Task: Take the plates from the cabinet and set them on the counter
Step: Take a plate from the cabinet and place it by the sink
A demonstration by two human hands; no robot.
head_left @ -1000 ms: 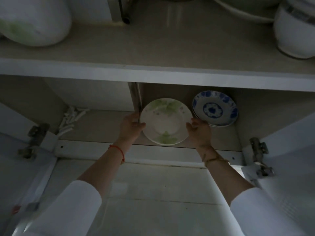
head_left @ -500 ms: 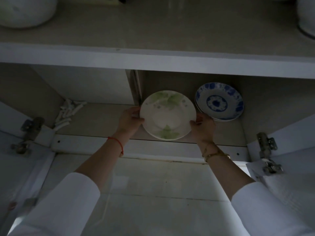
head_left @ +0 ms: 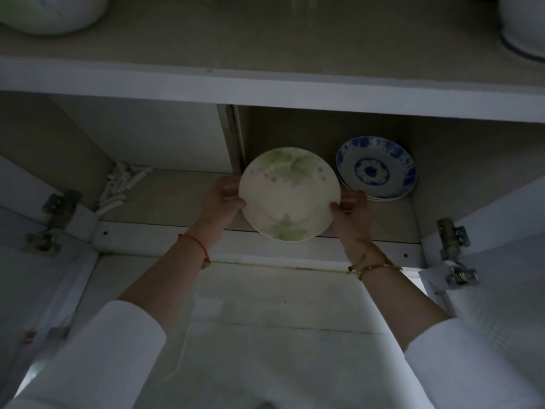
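Note:
A white plate with green leaf print (head_left: 289, 193) is held tilted toward me at the front of the lower cabinet shelf (head_left: 177, 199). My left hand (head_left: 221, 202) grips its left rim and my right hand (head_left: 352, 214) grips its right rim, thumbs on the face. Behind and to the right, a small stack of blue-and-white plates (head_left: 379, 169) leans against the cabinet's back wall. The counter is not in view.
Both cabinet doors stand open, with hinges at the left (head_left: 56, 208) and right (head_left: 452, 240). A vertical divider (head_left: 233, 137) splits the lower shelf. White sticks (head_left: 121, 187) lie in the left corner. White vessels (head_left: 50, 13) sit on the upper shelf.
Both hands have lifted the green-leaf plate slightly up and out from the shelf, tilting it more toward me. The blue plates stay put.

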